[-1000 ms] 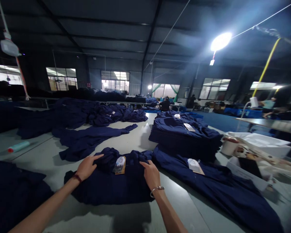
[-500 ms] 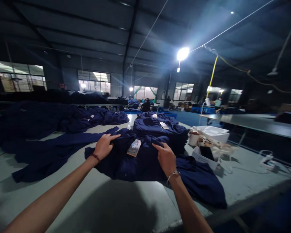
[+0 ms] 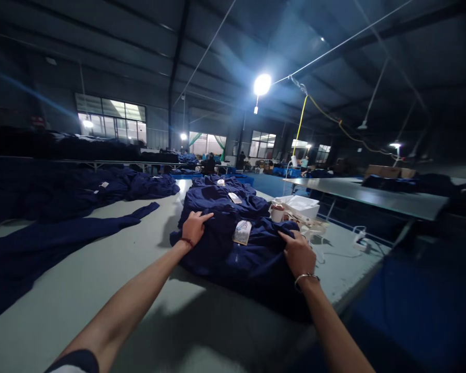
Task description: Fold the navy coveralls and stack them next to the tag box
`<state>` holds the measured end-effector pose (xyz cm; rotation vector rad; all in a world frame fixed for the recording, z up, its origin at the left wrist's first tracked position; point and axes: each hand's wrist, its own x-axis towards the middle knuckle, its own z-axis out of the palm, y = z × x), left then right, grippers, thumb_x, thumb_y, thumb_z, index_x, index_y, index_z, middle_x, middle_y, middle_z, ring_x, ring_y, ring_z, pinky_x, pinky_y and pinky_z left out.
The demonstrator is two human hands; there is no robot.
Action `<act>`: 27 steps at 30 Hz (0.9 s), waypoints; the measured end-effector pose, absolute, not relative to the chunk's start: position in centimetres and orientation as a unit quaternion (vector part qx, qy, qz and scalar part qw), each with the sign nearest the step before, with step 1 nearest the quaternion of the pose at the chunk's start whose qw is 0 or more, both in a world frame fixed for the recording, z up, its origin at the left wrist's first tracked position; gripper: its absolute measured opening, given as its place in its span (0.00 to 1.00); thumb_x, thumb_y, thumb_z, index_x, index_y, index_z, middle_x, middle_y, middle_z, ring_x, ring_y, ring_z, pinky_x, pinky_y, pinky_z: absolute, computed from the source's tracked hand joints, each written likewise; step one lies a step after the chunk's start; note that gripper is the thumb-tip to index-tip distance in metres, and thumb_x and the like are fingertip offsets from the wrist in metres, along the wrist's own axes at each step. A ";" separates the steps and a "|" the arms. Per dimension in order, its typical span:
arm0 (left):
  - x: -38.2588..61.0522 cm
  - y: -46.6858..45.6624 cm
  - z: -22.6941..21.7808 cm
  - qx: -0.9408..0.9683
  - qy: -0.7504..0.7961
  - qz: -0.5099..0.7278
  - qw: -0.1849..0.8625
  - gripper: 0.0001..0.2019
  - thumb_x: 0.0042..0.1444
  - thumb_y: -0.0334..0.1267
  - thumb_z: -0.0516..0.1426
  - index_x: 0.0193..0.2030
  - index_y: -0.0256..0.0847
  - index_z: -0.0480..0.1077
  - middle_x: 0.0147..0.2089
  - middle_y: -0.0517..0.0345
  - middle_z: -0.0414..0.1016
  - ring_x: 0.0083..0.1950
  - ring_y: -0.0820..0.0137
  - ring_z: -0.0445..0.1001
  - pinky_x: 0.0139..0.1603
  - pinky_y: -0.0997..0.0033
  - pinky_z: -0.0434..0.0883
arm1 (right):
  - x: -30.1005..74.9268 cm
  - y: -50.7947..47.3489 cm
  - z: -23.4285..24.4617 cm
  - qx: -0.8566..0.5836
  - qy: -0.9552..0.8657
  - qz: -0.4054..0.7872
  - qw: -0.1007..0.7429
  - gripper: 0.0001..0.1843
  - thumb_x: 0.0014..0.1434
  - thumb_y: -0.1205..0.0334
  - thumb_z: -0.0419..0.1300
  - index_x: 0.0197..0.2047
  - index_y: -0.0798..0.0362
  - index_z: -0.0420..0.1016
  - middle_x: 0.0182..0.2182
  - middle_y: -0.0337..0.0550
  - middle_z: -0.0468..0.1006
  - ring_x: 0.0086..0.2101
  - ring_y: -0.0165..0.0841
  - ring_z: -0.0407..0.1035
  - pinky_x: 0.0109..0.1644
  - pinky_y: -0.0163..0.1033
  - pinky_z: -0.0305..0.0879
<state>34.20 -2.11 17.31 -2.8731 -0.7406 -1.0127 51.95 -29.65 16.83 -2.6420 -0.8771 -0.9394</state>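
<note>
A folded navy garment (image 3: 233, 256) with a paper hang tag (image 3: 242, 231) lies on the grey table (image 3: 81, 290), on top of another spread navy garment. My left hand (image 3: 194, 226) rests on its left edge, fingers stretched flat over the cloth. My right hand (image 3: 298, 252) lies on its right edge with fingers curled onto the fabric. Right behind it stands a stack of folded navy garments (image 3: 225, 199) with tags.
Loose navy garments (image 3: 62, 233) sprawl over the table's left side, with heaps (image 3: 112, 186) farther back. A white box (image 3: 299, 205) and a small cup (image 3: 277, 212) stand at the right, near the table's edge. People work in the distance (image 3: 208, 163).
The folded garment has slid to the right across the table under both hands, onto the spread garment by the stack. My view has swung right as well.
</note>
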 end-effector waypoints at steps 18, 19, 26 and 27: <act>37.9 2.8 6.3 -0.922 -0.353 -0.159 -0.012 0.32 0.56 0.36 0.59 0.66 0.60 0.54 0.66 0.51 0.53 0.60 0.56 0.59 0.51 0.61 0.68 | 57.7 -30.6 4.1 -0.975 -0.166 -0.144 -0.022 0.26 0.62 0.58 0.47 0.63 0.37 0.59 0.56 0.53 0.63 0.46 0.43 0.68 0.41 0.43 0.67; 37.7 3.1 6.1 -0.918 -0.365 -0.154 -0.009 0.33 0.55 0.40 0.60 0.66 0.60 0.54 0.67 0.50 0.52 0.60 0.55 0.59 0.52 0.59 0.67 | 57.9 -30.7 4.0 -0.977 -0.157 -0.142 -0.023 0.26 0.62 0.56 0.48 0.64 0.36 0.58 0.57 0.53 0.63 0.47 0.44 0.68 0.42 0.45 0.67; 37.9 2.5 7.3 -0.912 -0.336 -0.229 0.054 0.29 0.54 0.44 0.61 0.63 0.57 0.60 0.70 0.51 0.48 0.64 0.50 0.54 0.57 0.48 0.59 | 58.0 -29.3 5.8 -0.960 -0.174 -0.218 -0.013 0.23 0.61 0.54 0.49 0.58 0.44 0.68 0.63 0.54 0.57 0.58 0.45 0.58 0.53 0.51 0.58; 38.3 2.2 7.5 -0.920 -0.297 -0.248 0.058 0.25 0.57 0.42 0.58 0.62 0.57 0.61 0.69 0.53 0.51 0.64 0.54 0.54 0.58 0.51 0.58 | 57.8 -28.6 6.3 -0.953 -0.198 -0.230 -0.003 0.23 0.62 0.55 0.48 0.58 0.45 0.69 0.64 0.53 0.57 0.60 0.42 0.55 0.56 0.50 0.55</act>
